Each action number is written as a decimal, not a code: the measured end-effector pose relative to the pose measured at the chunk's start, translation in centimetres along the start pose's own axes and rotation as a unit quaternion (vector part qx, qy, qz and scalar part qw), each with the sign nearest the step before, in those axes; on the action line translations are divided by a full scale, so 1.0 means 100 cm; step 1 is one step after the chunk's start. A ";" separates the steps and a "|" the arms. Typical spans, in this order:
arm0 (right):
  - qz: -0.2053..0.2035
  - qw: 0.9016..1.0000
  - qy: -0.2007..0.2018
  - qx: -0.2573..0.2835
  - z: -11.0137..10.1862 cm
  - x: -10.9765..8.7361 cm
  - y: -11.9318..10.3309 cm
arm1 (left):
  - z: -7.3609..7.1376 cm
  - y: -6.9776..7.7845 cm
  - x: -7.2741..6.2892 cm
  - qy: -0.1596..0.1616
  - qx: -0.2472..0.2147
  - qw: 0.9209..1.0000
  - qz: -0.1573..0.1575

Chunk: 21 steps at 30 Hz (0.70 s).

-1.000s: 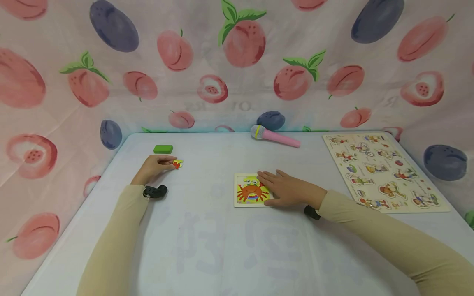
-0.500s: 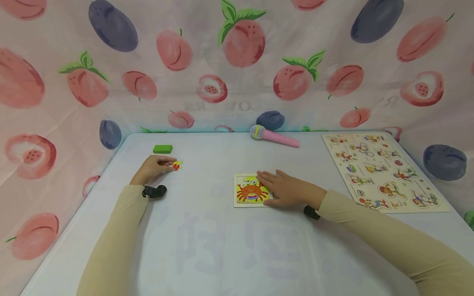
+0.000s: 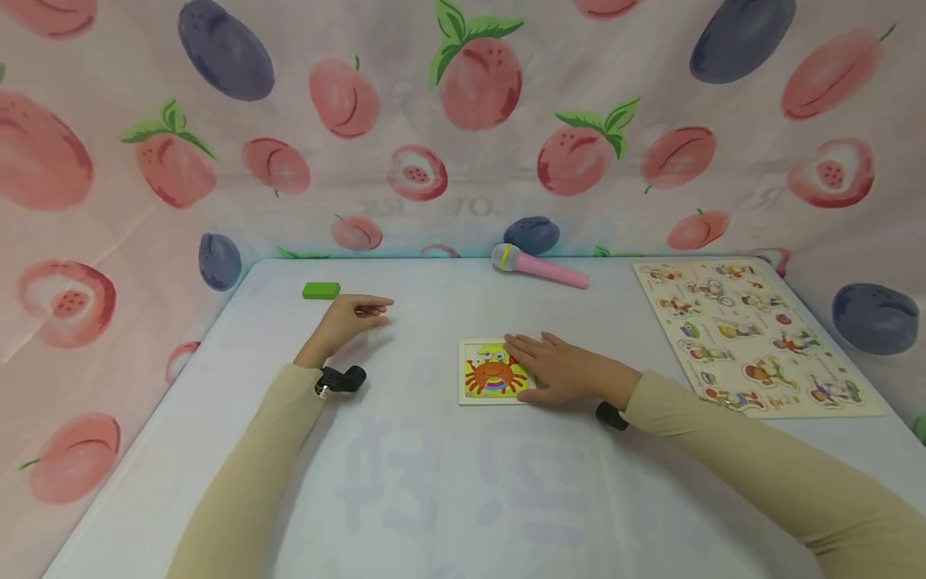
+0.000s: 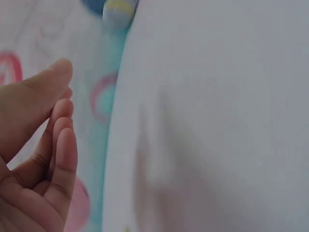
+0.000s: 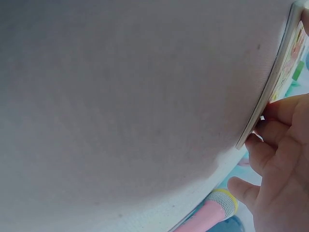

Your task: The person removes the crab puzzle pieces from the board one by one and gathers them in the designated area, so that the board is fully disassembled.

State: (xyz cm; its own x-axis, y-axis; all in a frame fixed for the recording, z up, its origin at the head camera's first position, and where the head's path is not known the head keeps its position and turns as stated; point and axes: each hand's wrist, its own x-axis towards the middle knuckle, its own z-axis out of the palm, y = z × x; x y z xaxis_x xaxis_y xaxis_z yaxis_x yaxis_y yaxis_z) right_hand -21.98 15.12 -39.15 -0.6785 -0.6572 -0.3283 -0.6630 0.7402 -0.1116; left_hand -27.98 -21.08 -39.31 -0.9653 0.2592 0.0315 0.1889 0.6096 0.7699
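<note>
A: Where is the crab puzzle (image 3: 493, 378) lying?

B: It's lying flat on the table (image 3: 434, 474), near the middle, with the right hand (image 3: 570, 370) covering part of its right side.

A: Is that hand's grip clenching anything?

B: No, it's looking flat and unclenched; the fingers are reaching partly over the puzzle, and the right wrist view is showing fingertips touching its edge.

A: And the left hand (image 3: 346, 319)?

B: It's hovering just beside the green block (image 3: 321, 290). Its grip is looking released: thumb and fingers are bending loosely, and nothing is showing between them.

A: How is the puzzle likely to handle?

B: I'm expecting something light and stiff, probably thin wood, so it's hardly asking for force. A sideways push could be sliding it, and tilting might be spilling any loose parts.

A: Where would you be taking hold?

B: I'd be pinching the pale frame (image 3: 463, 374) by opposite edges, keeping it level. Its left edge is lying uncovered, so it's offering the easiest place.
</note>
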 end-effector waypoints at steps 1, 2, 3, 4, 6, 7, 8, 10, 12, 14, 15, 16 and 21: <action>0.000 1.000 0.001 0.000 0.000 0.000 0.000 | 0.007 0.008 0.001 -0.005 0.004 1.000 0.017; -0.001 1.000 0.001 0.000 0.001 0.000 0.000 | 0.015 0.016 0.002 -0.012 0.005 0.999 0.031; 0.000 1.000 0.001 0.000 0.002 0.000 0.000 | 0.022 0.023 0.003 -0.020 0.008 0.999 0.043; 0.000 1.000 0.002 -0.001 0.002 0.001 0.000 | 0.028 0.030 0.005 -0.030 0.010 0.998 0.051; 0.002 1.000 0.001 -0.002 0.003 0.002 0.001 | 0.041 0.042 0.007 -0.050 0.018 0.997 0.059; 0.003 1.000 0.001 -0.001 0.003 0.002 0.001 | 0.047 0.048 0.009 -0.059 0.021 0.996 0.061; 0.006 1.000 0.000 -0.002 0.003 0.002 0.002 | 0.053 0.052 0.011 -0.067 0.026 0.995 0.062; 0.011 1.000 -0.003 -0.002 0.003 0.003 0.003 | 0.063 0.059 0.013 -0.085 0.029 0.994 0.057; 0.013 1.000 -0.005 -0.001 0.003 0.004 0.003 | 0.071 0.064 0.016 -0.104 0.031 0.993 0.053; 0.012 1.000 -0.005 0.001 0.004 0.004 0.004 | 0.079 0.069 0.018 -0.126 0.037 0.990 0.049; 0.012 1.000 -0.005 0.002 0.004 0.004 0.004 | 0.082 0.071 0.019 -0.135 0.040 0.989 0.046; 0.012 1.000 -0.004 0.002 0.004 0.004 0.005 | 0.084 0.073 0.021 -0.143 0.044 0.988 0.044; 0.007 1.000 0.004 0.011 0.004 0.003 0.006 | 0.094 0.083 0.026 -0.157 0.063 0.985 0.027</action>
State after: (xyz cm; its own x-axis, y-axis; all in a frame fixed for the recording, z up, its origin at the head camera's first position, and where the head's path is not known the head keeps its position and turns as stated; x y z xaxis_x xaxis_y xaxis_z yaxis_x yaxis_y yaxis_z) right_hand -22.46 15.46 -39.73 -0.6904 -0.6476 -0.3224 -0.6465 0.7523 -0.1268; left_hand -27.20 -8.26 -38.83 -0.8535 0.5007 -0.1448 0.2779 0.6721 0.6863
